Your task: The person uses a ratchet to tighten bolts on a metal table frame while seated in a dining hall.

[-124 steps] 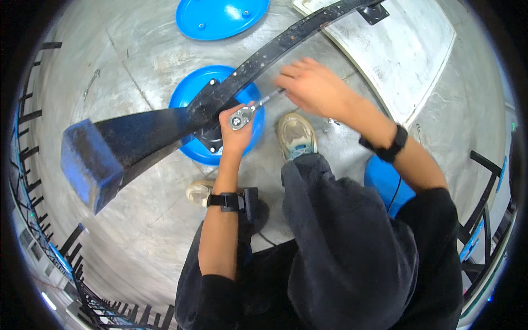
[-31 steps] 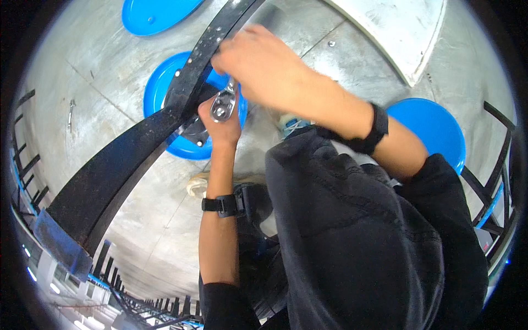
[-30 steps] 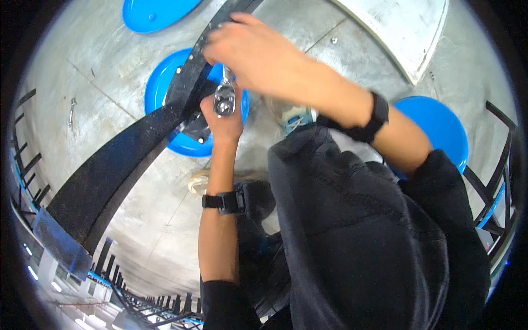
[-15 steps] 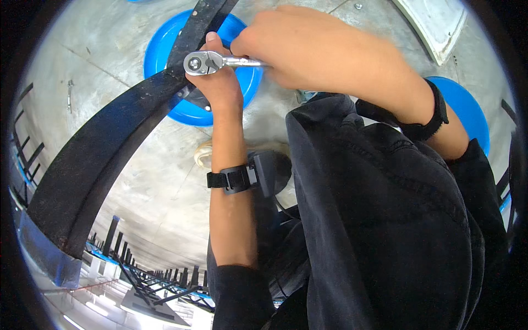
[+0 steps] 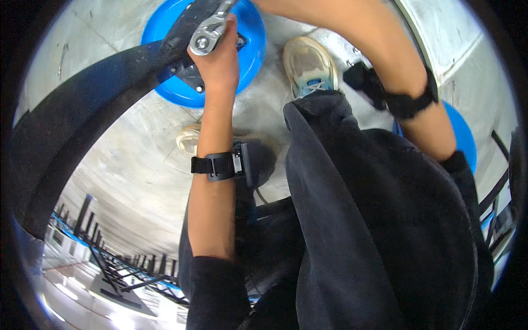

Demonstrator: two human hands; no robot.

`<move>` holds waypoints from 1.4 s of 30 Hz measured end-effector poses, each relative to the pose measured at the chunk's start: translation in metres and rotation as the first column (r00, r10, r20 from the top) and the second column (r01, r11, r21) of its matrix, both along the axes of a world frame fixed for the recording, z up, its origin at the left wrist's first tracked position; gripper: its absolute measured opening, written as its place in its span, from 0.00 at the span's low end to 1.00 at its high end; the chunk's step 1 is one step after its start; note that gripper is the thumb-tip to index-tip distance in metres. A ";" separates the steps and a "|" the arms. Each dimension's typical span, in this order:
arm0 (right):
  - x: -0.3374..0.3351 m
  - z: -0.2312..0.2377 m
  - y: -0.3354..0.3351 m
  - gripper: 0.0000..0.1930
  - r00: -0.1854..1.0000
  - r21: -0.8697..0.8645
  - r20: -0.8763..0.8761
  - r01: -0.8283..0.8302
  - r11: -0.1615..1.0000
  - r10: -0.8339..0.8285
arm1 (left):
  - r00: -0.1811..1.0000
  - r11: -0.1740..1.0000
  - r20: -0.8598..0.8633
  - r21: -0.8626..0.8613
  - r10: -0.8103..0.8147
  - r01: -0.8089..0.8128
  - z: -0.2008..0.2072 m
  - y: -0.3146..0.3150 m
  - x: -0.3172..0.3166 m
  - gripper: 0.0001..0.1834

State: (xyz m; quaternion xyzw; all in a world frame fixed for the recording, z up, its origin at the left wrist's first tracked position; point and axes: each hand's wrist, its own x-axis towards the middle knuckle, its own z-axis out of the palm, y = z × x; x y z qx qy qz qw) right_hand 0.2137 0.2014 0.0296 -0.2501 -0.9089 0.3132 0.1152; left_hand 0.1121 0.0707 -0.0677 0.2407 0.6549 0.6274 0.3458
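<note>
A silver ratchet wrench (image 5: 212, 34) stands with its round head over a black metal beam (image 5: 104, 69), its handle running up out of the picture. My left hand (image 5: 219, 69) is closed around the head end, the thumb laid along its side; the fingers beneath are mostly hidden. Of my right arm (image 5: 379, 38) the forearm shows, reaching to the upper edge, where the hand is cut off and its fingers are out of sight. Below the beam lies a round blue disc (image 5: 254, 55) with a dark bolted plate (image 5: 190, 78) on it.
My shoe (image 5: 311, 63) stands on the grey floor right of the disc, and another shoe (image 5: 188, 140) shows beside my left forearm. A second blue disc (image 5: 462, 135) is behind my right elbow. A white panel (image 5: 440, 38) lies upper right; several black posts (image 5: 110, 242) stand lower left.
The wrench handle has swung from pointing right to pointing up. My right hand has moved up to the upper edge, uncovering a shoe. The view has shifted a little.
</note>
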 end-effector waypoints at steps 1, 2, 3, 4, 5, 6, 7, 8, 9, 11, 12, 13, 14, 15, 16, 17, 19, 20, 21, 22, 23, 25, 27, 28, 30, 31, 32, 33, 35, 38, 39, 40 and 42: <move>-0.001 0.011 -0.005 0.05 0.999 0.042 -0.038 -0.014 0.999 0.015 | 0.998 0.998 -0.023 0.014 0.055 -0.054 0.010 0.000 -0.009 0.07; 0.009 0.014 -0.008 0.05 0.999 0.073 -0.048 -0.017 0.997 0.020 | 0.990 1.000 -0.138 -0.021 -0.001 -0.002 0.008 0.001 -0.010 0.05; 0.015 0.019 -0.010 0.05 0.998 0.075 -0.044 -0.040 0.996 0.044 | 0.991 1.000 -0.134 -0.019 0.022 -0.025 0.004 0.004 -0.008 0.05; 0.023 0.024 -0.017 0.05 0.995 -0.125 0.078 -0.049 0.991 0.059 | 0.989 0.998 -0.132 -0.004 0.060 -0.061 0.004 0.008 0.000 0.10; 0.027 0.026 -0.020 0.06 0.977 -0.318 0.193 -0.027 0.948 0.093 | 0.986 0.996 -0.134 0.011 0.094 -0.094 0.003 0.010 0.006 0.18; 0.027 0.025 -0.019 0.06 0.975 -0.322 0.198 -0.035 0.946 0.104 | 0.975 0.999 -0.219 -0.013 0.025 -0.029 -0.006 0.003 0.001 0.06; 0.029 0.025 -0.017 0.06 0.978 -0.281 0.182 -0.052 0.958 0.106 | 0.966 0.996 -0.257 -0.087 -0.040 0.018 -0.007 0.002 0.000 0.07; 0.022 0.023 -0.020 0.07 0.984 -0.250 0.139 -0.070 0.966 0.108 | 0.940 0.990 -0.322 -0.119 -0.114 0.079 -0.014 -0.007 -0.019 0.07; 0.010 0.014 -0.020 0.07 0.992 -0.176 0.089 -0.076 0.981 0.093 | 0.902 0.978 -0.388 -0.157 -0.191 0.140 -0.019 -0.015 -0.036 0.07; 0.011 0.002 -0.008 0.07 0.999 0.112 -0.045 -0.016 0.994 0.021 | 0.947 0.962 -0.254 -0.238 -0.197 0.136 0.006 -0.005 -0.005 0.08; 0.009 -0.004 0.005 0.06 0.994 0.159 -0.102 -0.022 0.987 0.038 | 0.975 0.984 -0.177 -0.141 -0.133 0.108 0.002 0.000 0.007 0.10; -0.001 -0.009 0.011 0.06 0.980 0.191 -0.189 -0.022 0.981 0.059 | 0.990 0.995 -0.120 -0.067 -0.075 0.067 0.002 0.001 0.006 0.16; -0.007 -0.012 0.014 0.06 0.979 0.198 -0.200 -0.008 0.980 0.049 | 0.970 0.975 -0.131 -0.115 -0.205 0.190 0.005 -0.002 0.001 0.16; -0.010 -0.016 0.015 0.05 0.978 0.192 -0.190 -0.051 0.980 0.088 | 0.967 0.972 -0.137 -0.118 -0.216 0.201 0.006 -0.001 0.004 0.17; -0.013 -0.017 0.017 0.05 0.975 0.185 -0.179 -0.101 0.978 0.135 | 0.974 0.973 -0.104 -0.131 -0.203 0.189 0.004 -0.001 0.004 0.17; -0.009 -0.016 0.019 0.05 0.975 0.198 -0.174 -0.101 0.975 0.136 | 0.980 0.974 -0.063 -0.139 -0.187 0.177 0.000 0.000 0.006 0.17; -0.005 -0.013 0.013 0.04 0.938 0.240 -0.309 -0.080 0.968 0.155 | 0.986 0.983 -0.105 -0.146 -0.131 0.115 0.004 -0.004 0.000 0.16; -0.001 -0.010 0.012 0.04 0.914 0.258 -0.370 -0.072 0.963 0.168 | 0.990 0.987 -0.119 -0.148 -0.078 0.060 0.006 -0.005 -0.001 0.16; 0.005 0.003 0.012 0.04 0.976 0.161 -0.181 -0.091 0.983 0.120 | 0.993 0.989 -0.116 -0.146 0.011 -0.028 0.012 0.000 0.001 0.16; 0.007 0.014 0.008 0.04 0.996 0.060 0.013 -0.085 0.995 0.085 | 0.987 0.991 -0.158 -0.128 0.023 -0.044 0.018 0.000 -0.004 0.16; 0.014 0.012 0.000 0.06 0.994 0.045 0.081 -0.077 0.996 0.073 | 0.983 0.993 -0.179 -0.101 0.038 -0.057 0.021 0.004 -0.004 0.16; 0.029 0.001 -0.021 0.09 0.993 -0.024 0.078 -0.087 0.996 0.089 | 0.969 0.984 -0.231 -0.131 0.089 -0.122 0.025 0.012 -0.001 0.19; 0.029 0.017 -0.032 0.09 0.946 -0.251 0.293 -0.064 0.966 0.139 | 0.976 0.982 -0.146 -0.078 0.160 -0.173 0.014 0.010 0.001 0.21; 0.027 0.021 -0.035 0.09 0.940 -0.224 0.309 -0.076 0.972 0.145 | 0.985 0.989 -0.147 -0.105 0.084 -0.100 0.018 0.006 -0.001 0.23; 0.026 0.019 -0.034 0.09 0.929 -0.167 0.317 -0.145 0.975 0.192 | 0.992 0.996 -0.129 -0.090 -0.011 -0.001 0.016 -0.003 0.001 0.23; 0.032 0.017 -0.027 0.09 0.957 -0.116 0.264 -0.096 0.989 0.124 | 0.982 0.990 -0.155 -0.106 -0.111 0.095 0.012 -0.001 0.006 0.23; 0.027 0.014 -0.024 0.09 0.980 -0.084 0.187 -0.044 0.996 0.060 | 0.948 0.999 -0.317 -0.045 -0.020 0.006 0.005 -0.003 0.008 0.21; 0.018 0.011 -0.019 0.09 0.981 -0.060 0.170 -0.087 0.994 0.096 | 0.927 1.000 -0.374 0.011 -0.005 0.010 0.000 -0.009 0.007 0.18; 0.005 0.004 -0.005 0.10 0.995 0.095 0.104 -0.019 0.995 0.009 | 0.911 0.995 -0.412 0.097 0.037 0.003 0.012 -0.004 0.007 0.15; -0.021 -0.006 0.002 0.11 0.999 0.202 -0.008 -0.040 0.979 0.042 | 0.907 0.998 -0.415 -0.033 -0.069 0.061 0.018 -0.001 0.011 0.11; -0.024 -0.007 -0.001 0.12 0.996 0.254 -0.059 -0.052 0.966 0.069 | 0.872 0.998 -0.488 -0.061 -0.034 0.005 0.018 -0.002 0.013 0.13; -0.027 -0.005 -0.006 0.11 0.992 0.244 -0.074 -0.077 0.967 0.098 | 0.883 0.995 -0.466 -0.050 0.056 -0.090 0.004 -0.009 0.012 0.14; -0.021 -0.004 -0.016 0.11 0.994 0.212 -0.074 -0.067 0.975 0.085 | 0.887 0.982 -0.438 -0.047 0.145 -0.183 -0.011 -0.011 0.013 0.15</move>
